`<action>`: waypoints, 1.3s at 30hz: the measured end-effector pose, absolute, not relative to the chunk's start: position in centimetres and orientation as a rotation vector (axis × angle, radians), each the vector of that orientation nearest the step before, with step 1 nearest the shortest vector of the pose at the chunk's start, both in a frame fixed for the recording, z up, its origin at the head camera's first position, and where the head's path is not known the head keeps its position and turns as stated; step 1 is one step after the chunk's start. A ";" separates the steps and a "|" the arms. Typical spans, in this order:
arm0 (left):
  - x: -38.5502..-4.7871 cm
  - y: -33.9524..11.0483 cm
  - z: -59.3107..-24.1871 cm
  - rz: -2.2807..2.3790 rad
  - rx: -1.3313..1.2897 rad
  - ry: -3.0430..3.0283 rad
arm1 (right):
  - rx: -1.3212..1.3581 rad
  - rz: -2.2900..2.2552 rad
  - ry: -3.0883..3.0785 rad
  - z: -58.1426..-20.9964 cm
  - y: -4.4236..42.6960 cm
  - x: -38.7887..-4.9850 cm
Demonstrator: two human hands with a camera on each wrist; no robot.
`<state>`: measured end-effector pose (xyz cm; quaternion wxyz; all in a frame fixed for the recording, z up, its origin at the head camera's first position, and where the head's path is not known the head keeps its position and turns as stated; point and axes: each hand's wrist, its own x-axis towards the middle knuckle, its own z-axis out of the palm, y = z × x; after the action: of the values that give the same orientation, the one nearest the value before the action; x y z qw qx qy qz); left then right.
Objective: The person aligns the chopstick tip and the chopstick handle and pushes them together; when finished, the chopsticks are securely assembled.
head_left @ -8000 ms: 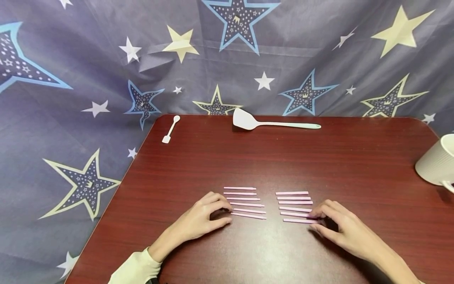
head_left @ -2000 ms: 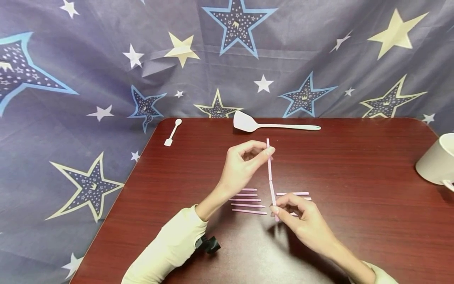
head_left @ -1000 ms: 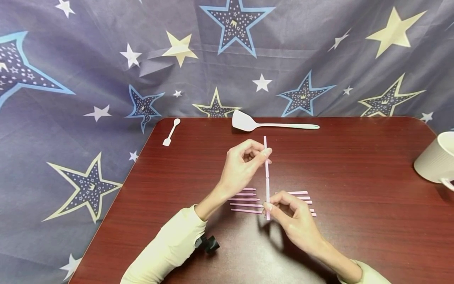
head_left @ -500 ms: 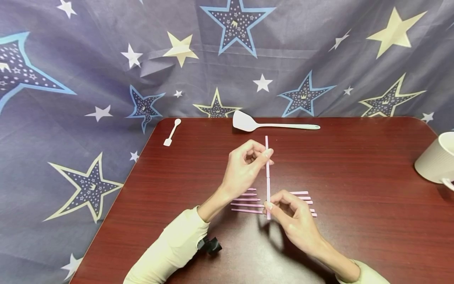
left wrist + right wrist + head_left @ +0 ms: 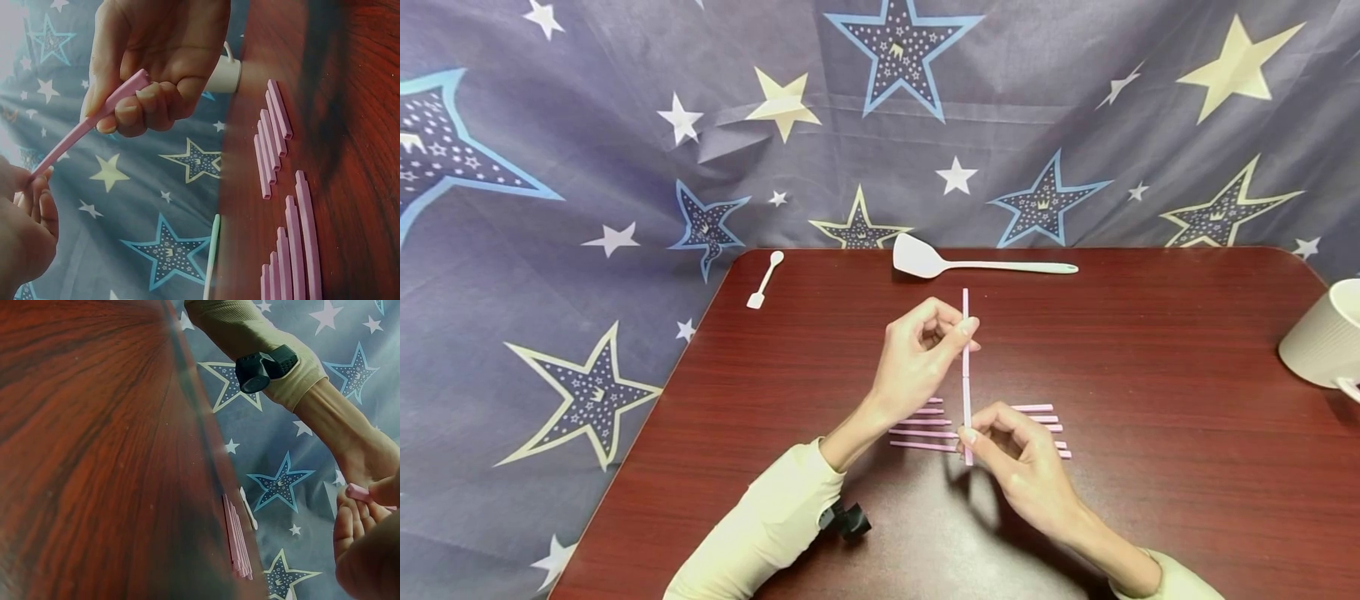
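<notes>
Blue-grey star-printed fabric (image 5: 1045, 75) hangs behind and to the left of your dark red wood-grain table (image 5: 1165, 358). Along the far edge lies a white spatula (image 5: 917, 257) with a pale green handle end pointing right. Near the far left corner is a small white double-ended tool (image 5: 766, 281). At the right edge of your head view, a ribbed off-white mug (image 5: 1322, 337) is partly cut off.

Between your hands, raised above the table, is a long pink stick (image 5: 966, 362). It consists of two segments set end to end, with a seam visible near the middle; you cannot tell how firmly the segments are joined.

Your left hand (image 5: 917, 354) pinches the far segment between a straight thumb and curled fingers, leaving a short end exposed beyond the thumb. Your right hand (image 5: 1026, 458) pinches the near segment close to its lower end, fingers likewise curled.

Beneath your hands, two groups of loose pink pieces lie on the table. Five pieces form the left row (image 5: 923, 434), their narrowed tips pointing right. Five more form the right row (image 5: 1036, 408), partly hidden by your right hand. Your left sleeve (image 5: 760, 525) is cream, with a black wrist camera (image 5: 852, 522) at its cuff.
</notes>
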<state>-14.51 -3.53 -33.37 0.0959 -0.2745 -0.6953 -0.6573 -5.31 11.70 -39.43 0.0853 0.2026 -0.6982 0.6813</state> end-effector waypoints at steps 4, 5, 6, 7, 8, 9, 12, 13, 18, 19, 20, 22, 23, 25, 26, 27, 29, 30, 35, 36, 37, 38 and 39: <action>-14.5 -3.5 -33.5 -1.942 -0.807 -2.047 | 0.593 2.021 -2.077 -39.5 11.6 -5.3; -14.4 -3.5 -33.6 -1.936 -0.809 -2.045 | 0.591 2.021 -2.075 -39.5 11.6 -5.3; -14.4 -3.4 -33.6 -1.932 -0.811 -2.042 | 0.588 2.018 -2.075 -39.6 11.6 -5.3; -14.4 -3.4 -33.7 -1.926 -0.813 -2.041 | 0.588 2.019 -2.073 -39.6 11.6 -5.3; -14.4 -3.4 -33.7 -1.923 -0.817 -2.039 | 0.590 2.025 -2.068 -39.6 11.6 -5.2; -14.4 -3.4 -33.7 -1.922 -0.822 -2.037 | 0.597 2.031 -2.060 -39.6 11.6 -5.3; -14.3 -3.4 -33.8 -1.927 -0.836 -2.034 | 0.637 2.054 -2.033 -39.7 11.5 -5.3; -14.3 -3.4 -33.8 -1.928 -0.841 -2.035 | 0.655 2.062 -2.022 -39.7 11.5 -5.3; -14.2 -3.4 -34.0 -1.932 -0.849 -2.030 | 0.711 2.071 -1.977 -40.0 11.4 -5.5; -14.2 -3.4 -34.1 -1.932 -0.846 -2.030 | 0.716 2.073 -1.970 -40.0 11.4 -5.5; -14.2 -3.4 -34.1 -1.933 -0.845 -2.031 | 0.719 2.073 -1.965 -40.0 11.4 -5.5; -14.2 -3.4 -34.1 -1.935 -0.849 -2.031 | 0.729 2.077 -1.956 -40.0 11.4 -5.5; -14.2 -3.4 -34.1 -1.940 -0.853 -2.028 | 0.730 2.076 -1.956 -40.0 11.4 -5.6; -14.2 -3.4 -34.0 -1.946 -0.859 -2.023 | 0.729 2.076 -1.958 -40.0 11.4 -5.6; -14.2 -3.4 -34.0 -1.949 -0.864 -2.019 | 0.727 2.076 -1.960 -40.0 11.4 -5.6; -14.2 -3.4 -33.9 -1.950 -0.869 -2.016 | 0.725 2.076 -1.960 -40.0 11.4 -5.6; -14.2 -3.3 -33.9 -1.953 -0.878 -2.012 | 0.726 2.078 -1.957 -40.0 11.4 -5.6; -14.2 -3.3 -33.9 -1.952 -0.880 -2.014 | 0.730 2.081 -1.953 -40.0 11.4 -5.6; -14.1 -3.4 -34.0 -1.957 -0.870 -2.016 | 0.731 2.085 -1.955 -40.0 11.3 -5.6; -14.1 -3.4 -34.0 -1.960 -0.862 -2.019 | 0.723 2.088 -1.958 -40.0 11.3 -5.6; -14.1 -3.5 -34.0 -1.960 -0.857 -2.025 | 0.715 2.094 -1.964 -40.0 11.3 -5.5; -14.1 -3.6 -34.1 -1.959 -0.855 -2.035 | 0.706 2.101 -1.972 -39.9 11.2 -5.5; -14.2 -3.7 -34.1 -1.957 -0.854 -2.050 | 0.699 2.109 -1.983 -39.9 11.2 -5.5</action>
<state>-14.16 -3.66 -34.08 0.0907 -0.2873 -0.6896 -0.6586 -5.49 11.20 -39.93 0.0818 0.2340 -0.6636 0.7059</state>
